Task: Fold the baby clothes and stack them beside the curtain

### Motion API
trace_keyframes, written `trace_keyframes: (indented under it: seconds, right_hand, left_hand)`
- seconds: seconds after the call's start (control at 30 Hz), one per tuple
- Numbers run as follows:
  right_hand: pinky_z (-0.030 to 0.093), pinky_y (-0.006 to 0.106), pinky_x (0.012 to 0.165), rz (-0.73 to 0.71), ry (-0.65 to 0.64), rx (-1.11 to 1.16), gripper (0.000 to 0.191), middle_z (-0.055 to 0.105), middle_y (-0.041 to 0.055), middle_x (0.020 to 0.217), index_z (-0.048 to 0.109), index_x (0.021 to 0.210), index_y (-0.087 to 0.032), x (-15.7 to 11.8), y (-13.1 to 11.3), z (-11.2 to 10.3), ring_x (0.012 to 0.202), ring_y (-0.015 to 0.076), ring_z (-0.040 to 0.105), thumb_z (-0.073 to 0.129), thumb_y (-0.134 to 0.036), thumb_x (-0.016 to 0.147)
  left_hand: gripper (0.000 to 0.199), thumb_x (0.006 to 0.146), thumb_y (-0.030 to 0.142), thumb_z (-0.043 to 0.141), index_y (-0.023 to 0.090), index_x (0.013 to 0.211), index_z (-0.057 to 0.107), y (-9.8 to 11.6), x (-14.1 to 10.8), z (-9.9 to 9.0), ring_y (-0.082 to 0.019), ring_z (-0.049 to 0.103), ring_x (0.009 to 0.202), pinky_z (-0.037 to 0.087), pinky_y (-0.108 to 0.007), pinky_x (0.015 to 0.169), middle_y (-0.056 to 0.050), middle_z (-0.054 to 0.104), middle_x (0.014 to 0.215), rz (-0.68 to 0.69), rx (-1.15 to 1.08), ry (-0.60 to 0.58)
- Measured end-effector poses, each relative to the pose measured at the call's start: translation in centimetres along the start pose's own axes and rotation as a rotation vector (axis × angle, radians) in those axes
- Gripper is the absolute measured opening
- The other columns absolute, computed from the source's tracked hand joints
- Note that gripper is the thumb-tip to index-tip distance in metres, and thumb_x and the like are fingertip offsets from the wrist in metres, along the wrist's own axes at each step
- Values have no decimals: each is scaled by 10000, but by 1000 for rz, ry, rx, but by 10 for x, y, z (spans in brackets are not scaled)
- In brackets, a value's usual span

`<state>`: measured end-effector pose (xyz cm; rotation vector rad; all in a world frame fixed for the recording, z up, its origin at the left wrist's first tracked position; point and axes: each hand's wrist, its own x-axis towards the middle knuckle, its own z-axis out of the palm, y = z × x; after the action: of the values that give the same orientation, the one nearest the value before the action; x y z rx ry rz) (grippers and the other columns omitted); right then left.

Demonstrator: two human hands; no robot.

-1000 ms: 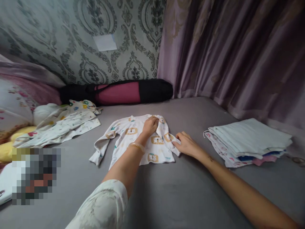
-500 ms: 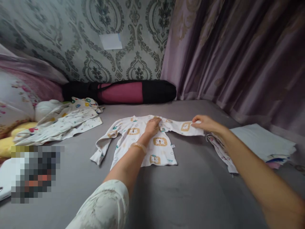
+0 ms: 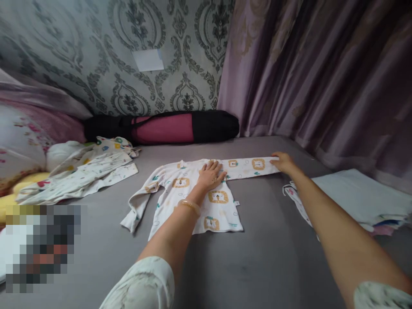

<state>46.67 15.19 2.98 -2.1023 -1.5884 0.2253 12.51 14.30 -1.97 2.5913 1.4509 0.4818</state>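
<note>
"Shirt [image 3: 175,195] first: where does it lie?"

"In the middle of the frame, spread on the grey sheet [image 3: 264,253], neckline toward the top. It is white, printed with orange-framed animal faces."

"And the left hand [image 3: 210,175]?"

"On top of it, at the centre of the frame, palm down near the neckline with the fingers fanned apart, resting rather than gripping. Its forearm crosses the shirt's front from the lower edge, a pale bracelet [image 3: 190,207] around it."

"The right hand [image 3: 283,163]?"

"Right of centre, at the far end of the straight sleeve [image 3: 244,168], thumb and fingers pinching the cuff [image 3: 275,168]. So the hands are well apart, that sleeve running between them."

"What about the other sleeve [image 3: 140,204]?"

"Left of centre, slanting toward the lower left, bent and a bit twisted, well apart from both hands."

"Anything beside the right arm?"

"A stack of folded cloths [image 3: 354,193] on the right side of the frame, partly hidden by the forearm. Over on the left side lies a heap of printed clothes [image 3: 93,169], near a long black-and-pink bag [image 3: 162,128]."
</note>
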Motion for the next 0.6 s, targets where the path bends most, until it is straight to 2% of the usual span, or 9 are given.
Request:
trace_keyframes:
  seconds: [0.13, 0.23, 0.33, 0.4, 0.47, 0.53, 0.6]
  right_hand:
    - [503, 418, 847, 74, -16, -203, 328, 678, 159, 1037, 628, 1170, -143, -11, 0, 17, 1026, 296, 634, 501, -128, 868]
    - [489, 419, 842, 127, -44, -347, 339, 649, 213, 1098, 634, 1159, -91, -25, -5, 22, 1046, 308, 625, 415, -101, 901]
    - [421, 475, 935, 147, 34, -444, 336, 583, 280, 1198, 614, 1167, -18, -35, -25, 25, 1170, 363, 541, 413, -102, 911]
    - [369, 482, 996, 52, 65, -460, 349, 552, 275, 1260, 579, 1217, -18, -41, -51, 33, 1236, 371, 483, 450, -135, 915]
    - [355, 434, 1025, -126, -1, -389, 369, 553, 228, 1303, 570, 1251, -73, -48, -84, 50, 1253, 311, 482, 376, -141, 945]
    - [332, 364, 1061, -327, -164, -259, 415, 550, 163, 1354, 563, 1287, -136, -59, -117, 73, 1278, 237, 473, 284, -213, 990]
    - [275, 359, 1113, -410, -308, -160, 486, 491, 128, 1439, 510, 1360, -144, -70, -143, 96, 1348, 217, 407, 225, -323, 1010]
  left_hand:
    - [616, 960, 595, 236, 257, 1447, 404, 0, 0, 1, -238, 246, 1451, 181, -453, 1179, -54, 348, 1554, 5, 36, -23]
    - [614, 956, 607, 233, 280, 1443, 415, 0, 1, 1, -250, 253, 1448, 182, -471, 1174, -56, 350, 1552, 13, 48, -33]
    - [615, 947, 622, 252, 297, 1441, 421, 0, 1, 1, -258, 256, 1446, 182, -480, 1170, -57, 350, 1552, 17, 54, -41]
    - [625, 940, 628, 272, 287, 1440, 428, 1, 1, 1, -267, 256, 1445, 181, -484, 1169, -66, 349, 1551, 19, 57, -42]
    - [640, 932, 635, 289, 272, 1437, 437, 1, 1, 0, -280, 257, 1444, 183, -490, 1168, -79, 349, 1550, 24, 59, -41]
    - [647, 925, 623, 320, 252, 1444, 429, 2, 1, -2, -288, 248, 1447, 181, -493, 1169, -88, 341, 1554, 24, 61, -56]
    - [645, 920, 566, 368, 228, 1469, 388, 2, 2, -3, -282, 233, 1454, 175, -486, 1175, -90, 325, 1561, 17, 64, -92]
